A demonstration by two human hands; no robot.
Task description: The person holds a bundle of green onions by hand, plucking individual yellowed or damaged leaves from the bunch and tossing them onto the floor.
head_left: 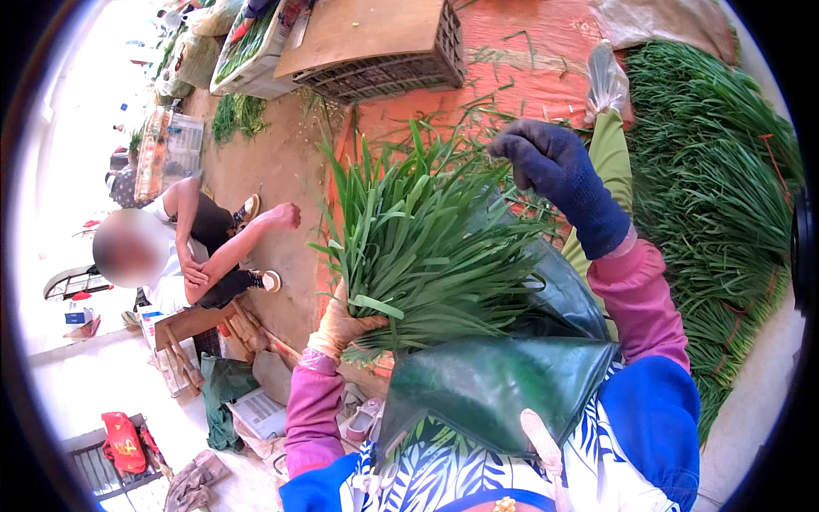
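A thick bunch of flat green leaves, which look like garlic chives (418, 239), fans out over my lap. My left hand (339, 324), in a thin tan glove, is closed around the bunch at its lower left, with the thumb across the leaves. Above the bunch's upper right side, my right hand (559, 175) is raised in a dark blue knit glove. Its fingers are curled in; whatever they might hold is hidden. A dark green waterproof apron (495, 384) covers my lap under the leaves.
A large pile of tied green bunches (708, 213) lies along the right. Loose leaves litter an orange sheet (537, 85) ahead. A plastic crate (392, 64) with a board on top stands at the back. To the left, another person (196, 239) sits low, near a cardboard box (175, 328).
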